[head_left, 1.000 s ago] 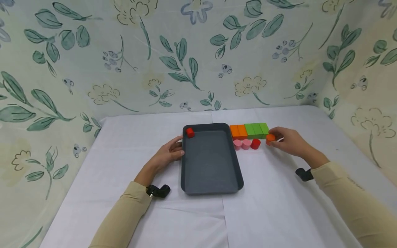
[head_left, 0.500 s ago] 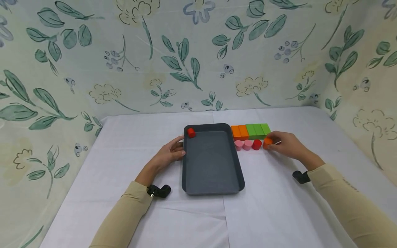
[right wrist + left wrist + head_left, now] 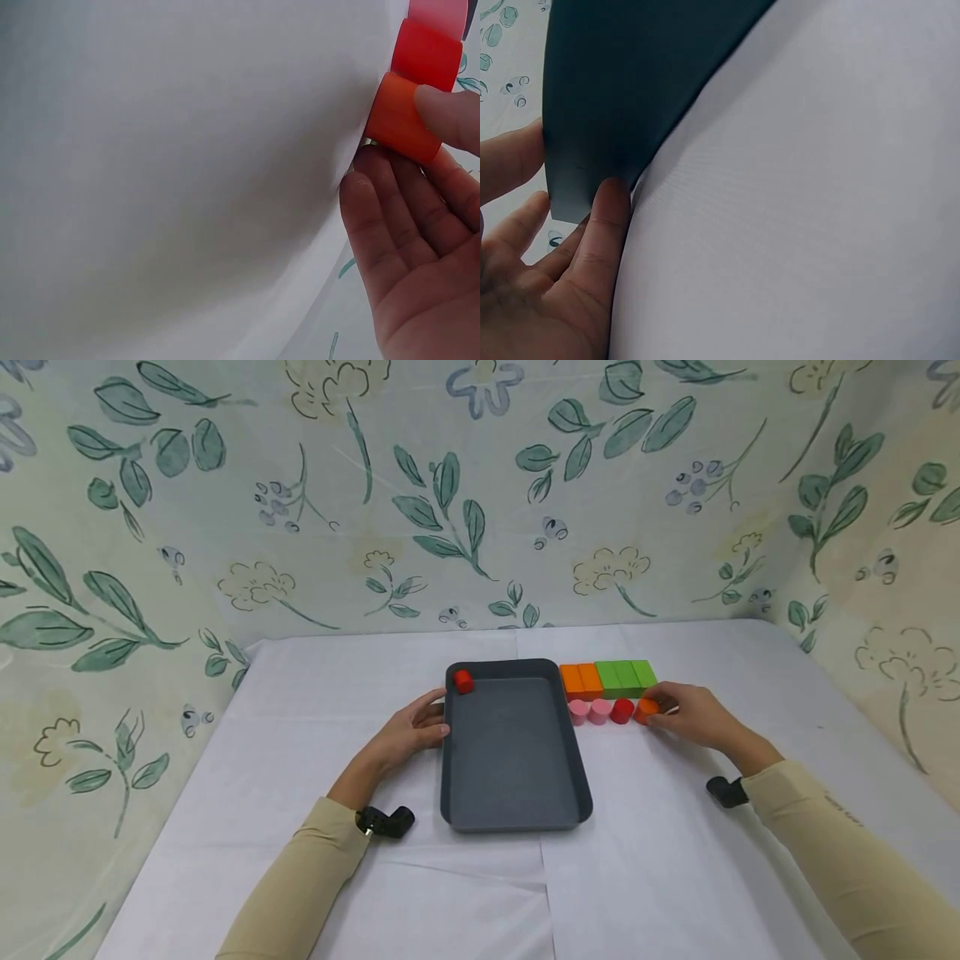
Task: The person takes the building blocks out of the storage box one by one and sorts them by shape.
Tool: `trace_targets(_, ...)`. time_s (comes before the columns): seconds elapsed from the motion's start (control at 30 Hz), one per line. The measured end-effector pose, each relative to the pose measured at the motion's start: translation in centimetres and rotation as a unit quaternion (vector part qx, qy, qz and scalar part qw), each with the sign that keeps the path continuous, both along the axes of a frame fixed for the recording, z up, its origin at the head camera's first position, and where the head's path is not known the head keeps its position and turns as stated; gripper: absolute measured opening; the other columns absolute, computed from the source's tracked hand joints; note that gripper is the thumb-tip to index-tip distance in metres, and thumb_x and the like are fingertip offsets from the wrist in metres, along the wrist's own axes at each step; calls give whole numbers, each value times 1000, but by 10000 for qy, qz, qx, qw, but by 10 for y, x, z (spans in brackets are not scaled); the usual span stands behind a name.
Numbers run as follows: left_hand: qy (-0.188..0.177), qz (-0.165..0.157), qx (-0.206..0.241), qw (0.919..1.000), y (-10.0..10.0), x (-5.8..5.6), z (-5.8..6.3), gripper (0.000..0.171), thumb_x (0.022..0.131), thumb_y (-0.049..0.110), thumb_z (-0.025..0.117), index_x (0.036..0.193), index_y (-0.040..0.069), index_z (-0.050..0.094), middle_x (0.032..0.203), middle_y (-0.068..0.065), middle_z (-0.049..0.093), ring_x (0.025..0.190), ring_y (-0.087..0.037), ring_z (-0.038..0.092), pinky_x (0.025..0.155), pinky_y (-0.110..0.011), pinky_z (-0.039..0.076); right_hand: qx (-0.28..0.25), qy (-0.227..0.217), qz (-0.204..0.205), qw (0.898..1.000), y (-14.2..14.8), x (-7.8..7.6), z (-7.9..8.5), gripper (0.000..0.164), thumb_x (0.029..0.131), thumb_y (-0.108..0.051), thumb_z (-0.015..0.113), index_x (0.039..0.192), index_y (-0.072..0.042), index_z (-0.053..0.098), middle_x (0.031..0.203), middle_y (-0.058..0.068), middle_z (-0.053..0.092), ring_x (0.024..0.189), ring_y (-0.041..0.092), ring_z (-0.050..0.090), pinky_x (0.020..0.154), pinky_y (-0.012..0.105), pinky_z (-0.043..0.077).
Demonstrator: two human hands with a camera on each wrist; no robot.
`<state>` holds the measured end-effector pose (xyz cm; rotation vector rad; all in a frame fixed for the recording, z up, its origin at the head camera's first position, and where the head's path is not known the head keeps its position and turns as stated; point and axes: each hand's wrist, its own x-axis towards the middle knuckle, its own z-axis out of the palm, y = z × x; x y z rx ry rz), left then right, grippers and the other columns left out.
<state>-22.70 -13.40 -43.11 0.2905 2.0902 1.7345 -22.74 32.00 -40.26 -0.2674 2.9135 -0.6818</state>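
My right hand [image 3: 693, 714] pinches an orange cylinder block [image 3: 646, 711] between thumb and fingers. It stands at the right end of a row, up against a red cylinder [image 3: 427, 54] in the right wrist view. Left of that red one are two pink cylinders [image 3: 599, 712]. At the left side of a dark grey baking tray [image 3: 517, 822], my left hand [image 3: 408, 731] rests with its fingertips on the outer wall; the left wrist view shows relaxed fingers along that wall [image 3: 622, 82]. A red cylinder [image 3: 464, 682] lies inside the tray's far left corner.
Behind the cylinders, two orange blocks [image 3: 581, 680] and several green blocks [image 3: 625, 677] form a row beside the tray's far right corner. White cloth [image 3: 300, 710] covers the table, and a floral curtain [image 3: 480, 502] hangs close behind and at the sides.
My right hand has moved left with the orange cylinder, closing the gap to the red one in the row. The left hand stays at the tray.
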Motion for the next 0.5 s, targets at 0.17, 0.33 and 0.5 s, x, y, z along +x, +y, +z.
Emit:
trace_targets(0.17,-33,48,-25,10000,0,0,1,73,95,11,62,158,22,27,162,-18,30,147,-35,37,113,-51,43,9,-66,-33,10000,0,-1,-1,40,92,-14,67,128,1,58,121,24,64,108,37,60,95,52,55)
trace_targets(0.33,-46,60,-54,10000,1,0,3,73,95,11,63,158,22,27,162,-17,30,146,-34,38,113,-51,44,-19,-67,-84,9999,-2,1,-2,42,92,-13,67,129,1,57,122,24,63,109,38,59,96,52,55)
trace_targets(0.5,-68,35,-27,10000,1,1,2,73,95,10,63,158,21,27,162,-17,30,146,-34,38,113,-50,44,46,-150,120,9998,0,3,2,46,91,-14,68,133,1,54,123,24,62,108,36,60,94,50,56)
